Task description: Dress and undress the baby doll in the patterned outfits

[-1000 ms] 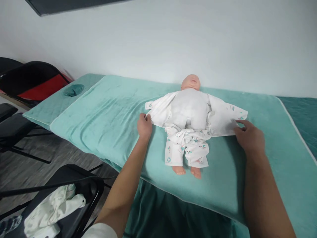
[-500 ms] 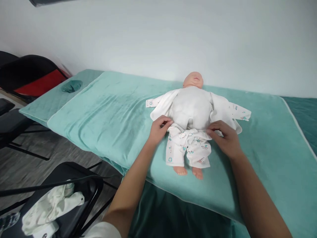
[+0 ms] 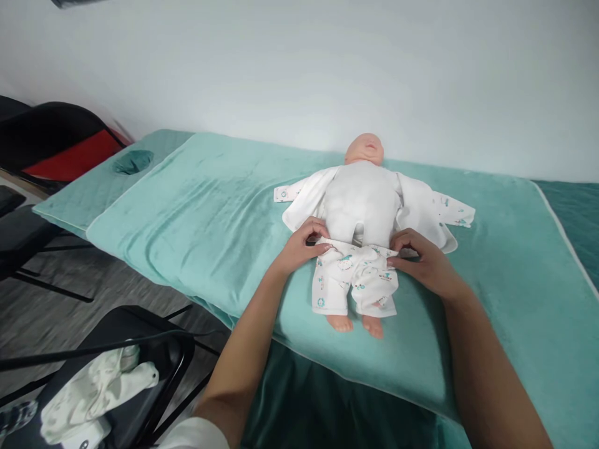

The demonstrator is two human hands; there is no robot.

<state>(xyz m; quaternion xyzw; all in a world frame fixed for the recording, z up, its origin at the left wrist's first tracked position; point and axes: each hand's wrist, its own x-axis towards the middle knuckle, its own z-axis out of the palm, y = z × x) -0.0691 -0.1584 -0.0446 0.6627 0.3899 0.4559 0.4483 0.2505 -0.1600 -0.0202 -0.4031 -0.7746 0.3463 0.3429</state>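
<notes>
A baby doll (image 3: pixel 359 198) with a white cloth torso lies on its back on the green-covered table, head toward the wall. Its legs are inside white printed baby pants (image 3: pixel 334 280), whose waistband lies across the thighs; the bare feet stick out below. My left hand (image 3: pixel 306 244) pinches one side of the waistband between thumb and fingers. At the other side, my right hand (image 3: pixel 418 260) is closed on the waistband too. An open white baby shirt (image 3: pixel 421 206) is spread beneath the doll, its sleeves out to both sides.
The massage table (image 3: pixel 196 206) has a face hole (image 3: pixel 133 162) at its far left end and stands against a white wall. A black chair (image 3: pixel 163 349) at lower left holds crumpled pale clothing (image 3: pixel 93 393) and a clear plastic bottle (image 3: pixel 16 418). More black chairs stand farther left.
The front of the waistband has been pulled straighter between my hands, and its bunched folds are flatter. My thumbs have shifted on the cloth. The doll has stayed in place.
</notes>
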